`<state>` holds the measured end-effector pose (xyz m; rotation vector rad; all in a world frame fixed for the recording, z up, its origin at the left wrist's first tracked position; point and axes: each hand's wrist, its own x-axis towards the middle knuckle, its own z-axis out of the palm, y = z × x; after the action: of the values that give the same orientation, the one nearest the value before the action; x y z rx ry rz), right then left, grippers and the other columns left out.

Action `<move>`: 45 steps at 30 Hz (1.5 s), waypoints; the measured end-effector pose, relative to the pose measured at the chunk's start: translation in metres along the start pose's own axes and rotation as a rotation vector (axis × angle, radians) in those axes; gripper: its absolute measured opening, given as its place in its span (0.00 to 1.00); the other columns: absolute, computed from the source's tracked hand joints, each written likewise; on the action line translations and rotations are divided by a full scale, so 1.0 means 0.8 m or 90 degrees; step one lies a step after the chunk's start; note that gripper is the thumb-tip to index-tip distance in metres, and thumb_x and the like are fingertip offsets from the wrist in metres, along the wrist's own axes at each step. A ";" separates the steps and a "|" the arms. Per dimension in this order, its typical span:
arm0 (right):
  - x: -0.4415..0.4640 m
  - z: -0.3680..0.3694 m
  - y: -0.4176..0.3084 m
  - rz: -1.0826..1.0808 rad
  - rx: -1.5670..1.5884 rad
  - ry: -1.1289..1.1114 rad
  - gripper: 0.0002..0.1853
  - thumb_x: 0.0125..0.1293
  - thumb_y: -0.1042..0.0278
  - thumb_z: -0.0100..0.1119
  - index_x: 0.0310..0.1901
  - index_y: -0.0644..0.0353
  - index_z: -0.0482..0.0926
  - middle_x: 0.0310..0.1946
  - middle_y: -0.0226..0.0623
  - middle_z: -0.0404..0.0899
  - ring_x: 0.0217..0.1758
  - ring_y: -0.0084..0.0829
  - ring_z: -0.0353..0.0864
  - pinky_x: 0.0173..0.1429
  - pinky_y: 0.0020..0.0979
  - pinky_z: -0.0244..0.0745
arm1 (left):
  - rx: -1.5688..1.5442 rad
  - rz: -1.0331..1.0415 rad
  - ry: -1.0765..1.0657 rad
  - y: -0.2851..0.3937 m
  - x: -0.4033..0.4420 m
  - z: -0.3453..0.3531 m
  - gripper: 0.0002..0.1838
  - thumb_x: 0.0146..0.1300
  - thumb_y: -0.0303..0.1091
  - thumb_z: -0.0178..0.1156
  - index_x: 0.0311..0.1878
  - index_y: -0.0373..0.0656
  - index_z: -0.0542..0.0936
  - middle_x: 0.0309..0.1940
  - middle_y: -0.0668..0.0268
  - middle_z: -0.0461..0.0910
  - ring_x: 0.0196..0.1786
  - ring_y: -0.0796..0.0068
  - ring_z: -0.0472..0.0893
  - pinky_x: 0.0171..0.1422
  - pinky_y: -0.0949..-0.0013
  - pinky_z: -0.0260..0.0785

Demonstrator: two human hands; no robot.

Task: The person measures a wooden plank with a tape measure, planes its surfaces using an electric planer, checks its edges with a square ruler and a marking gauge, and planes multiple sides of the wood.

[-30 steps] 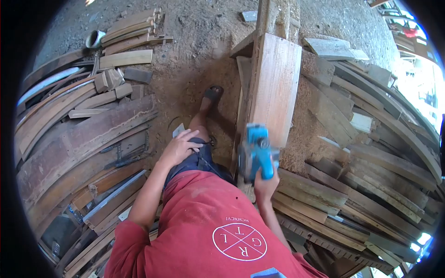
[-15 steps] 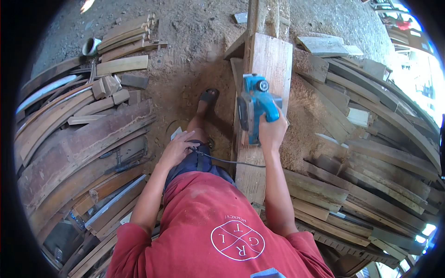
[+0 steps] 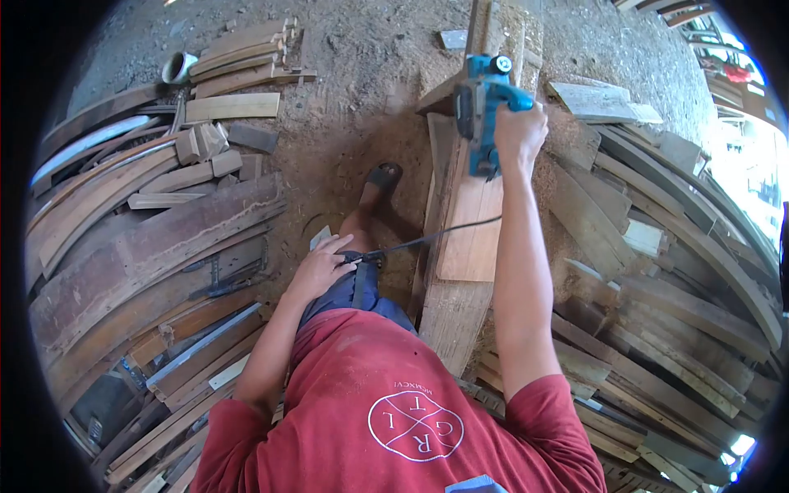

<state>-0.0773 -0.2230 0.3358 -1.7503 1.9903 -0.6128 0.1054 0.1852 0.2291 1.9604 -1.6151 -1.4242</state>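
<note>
My right hand (image 3: 520,138) is wrapped round the handle of a blue electric planer (image 3: 485,152). The planer rests near the far end of a pale wooden board (image 3: 468,251), which lies lengthwise on a thicker timber beam (image 3: 452,316). From the tool, a dark power cord (image 3: 444,232) runs back to my left hand (image 3: 319,269). That hand lies over my thigh with its fingers curled on the cord; the fingertips are partly hidden.
Stacked planks and offcuts (image 3: 156,234) fill the left side. More timber (image 3: 682,287) is piled on the right. Wood shavings (image 3: 567,193) cover the ground beside the beam. A sandaled foot (image 3: 383,176) stands left of the beam, and a pipe piece (image 3: 177,67) lies farther off.
My right hand has pushed the planer forward along the board, away from my body, and that arm is stretched further. The cord is drawn out after it; my left hand stays at my thigh.
</note>
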 end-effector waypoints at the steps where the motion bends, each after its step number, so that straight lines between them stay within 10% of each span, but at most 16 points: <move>1: 0.020 0.008 -0.003 -0.011 -0.016 0.021 0.19 0.59 0.60 0.70 0.47 0.65 0.91 0.45 0.64 0.90 0.53 0.61 0.91 0.60 0.52 0.84 | -0.002 -0.004 0.001 0.004 0.002 0.000 0.18 0.73 0.45 0.68 0.51 0.40 0.94 0.82 0.62 0.72 0.82 0.50 0.69 0.85 0.51 0.65; 7: 0.111 0.033 -0.003 -0.018 -0.063 0.017 0.23 0.58 0.58 0.71 0.51 0.64 0.91 0.46 0.63 0.90 0.55 0.62 0.91 0.62 0.54 0.84 | -0.105 0.029 0.059 0.019 0.024 0.004 0.24 0.76 0.48 0.66 0.42 0.32 0.92 0.82 0.60 0.72 0.84 0.48 0.67 0.88 0.53 0.59; 9: 0.084 0.019 0.018 -0.022 -0.072 0.009 0.21 0.58 0.59 0.70 0.50 0.64 0.90 0.45 0.62 0.90 0.54 0.61 0.91 0.61 0.54 0.84 | -0.034 0.039 0.047 0.016 0.027 -0.003 0.19 0.74 0.45 0.68 0.54 0.40 0.94 0.81 0.60 0.73 0.82 0.48 0.69 0.88 0.51 0.59; 13: -0.065 -0.049 0.095 -0.064 0.028 -0.035 0.14 0.61 0.67 0.73 0.44 0.68 0.88 0.34 0.56 0.89 0.39 0.51 0.92 0.48 0.48 0.83 | -0.031 0.025 0.041 0.007 0.017 -0.007 0.12 0.68 0.35 0.71 0.47 0.37 0.93 0.81 0.57 0.73 0.84 0.48 0.67 0.87 0.52 0.61; 18: -0.333 -0.146 0.213 0.042 0.041 -0.081 0.28 0.67 0.77 0.67 0.70 0.60 0.82 0.46 0.59 0.90 0.51 0.46 0.94 0.57 0.44 0.85 | 0.011 0.110 0.009 0.006 0.012 0.009 0.15 0.63 0.30 0.70 0.53 0.52 0.95 0.80 0.59 0.74 0.83 0.47 0.68 0.87 0.51 0.63; 23: -0.430 -0.174 0.244 0.173 0.086 -0.092 0.32 0.64 0.78 0.67 0.73 0.57 0.81 0.46 0.57 0.91 0.51 0.43 0.95 0.55 0.41 0.85 | 0.020 0.165 -0.095 0.045 0.016 0.036 0.22 0.61 0.24 0.66 0.55 0.56 0.95 0.81 0.59 0.73 0.83 0.47 0.68 0.87 0.51 0.62; 45: -0.075 -0.052 0.088 0.052 -0.020 0.011 0.17 0.61 0.64 0.70 0.52 0.56 0.91 0.42 0.58 0.90 0.52 0.60 0.90 0.58 0.52 0.84 | 0.050 0.097 0.032 0.024 0.027 0.002 0.15 0.66 0.34 0.73 0.56 0.53 0.94 0.81 0.59 0.73 0.82 0.45 0.69 0.85 0.51 0.65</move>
<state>-0.1510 -0.1537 0.3302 -1.6769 2.0832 -0.5753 0.0901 0.1603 0.2304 1.8534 -1.7811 -1.2622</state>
